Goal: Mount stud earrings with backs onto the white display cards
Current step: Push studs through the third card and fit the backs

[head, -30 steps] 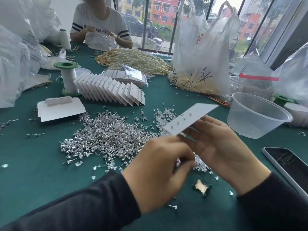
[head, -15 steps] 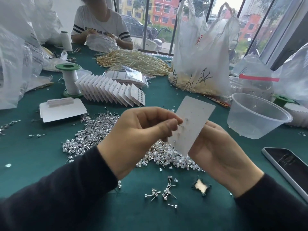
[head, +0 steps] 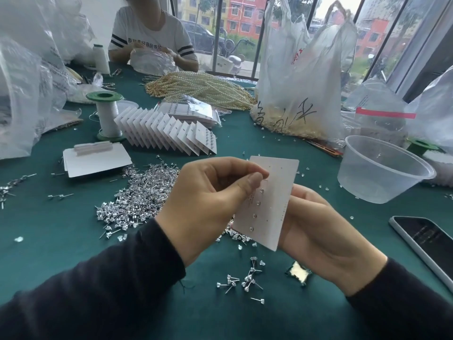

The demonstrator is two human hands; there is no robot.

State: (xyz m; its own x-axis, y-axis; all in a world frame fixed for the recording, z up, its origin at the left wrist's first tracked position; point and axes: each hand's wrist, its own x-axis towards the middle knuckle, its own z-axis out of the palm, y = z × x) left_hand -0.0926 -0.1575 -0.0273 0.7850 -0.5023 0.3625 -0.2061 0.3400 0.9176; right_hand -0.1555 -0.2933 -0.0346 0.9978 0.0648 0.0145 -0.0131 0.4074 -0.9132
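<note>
Your right hand (head: 326, 231) supports the thin white rectangular display card (head: 272, 200) from behind, fingers curled about its lower right edge. It holds the card upright and slightly tilted above the green cloth table (head: 61, 241). Your left hand (head: 203, 207) is closed, thumb and forefinger pinched together at the card's upper left face. What they pinch is hidden; by judgement it is a stud earring. Four clear-stone studs (head: 257, 203) sit in a column down the card's left side, and the right-hand holes appear unfilled. The card is light, flat, smooth paperboard and will likely flex or crease if pressed unsupported. Back each hole with a finger and hold the card by its edges. The loose silver stud earrings (head: 137, 200) heaped on the cloth are tiny, hard and probably slippery, with thin posts that could bend; take each by the stone head. The small translucent backs (head: 262, 262) look soft and easily dropped.
</note>
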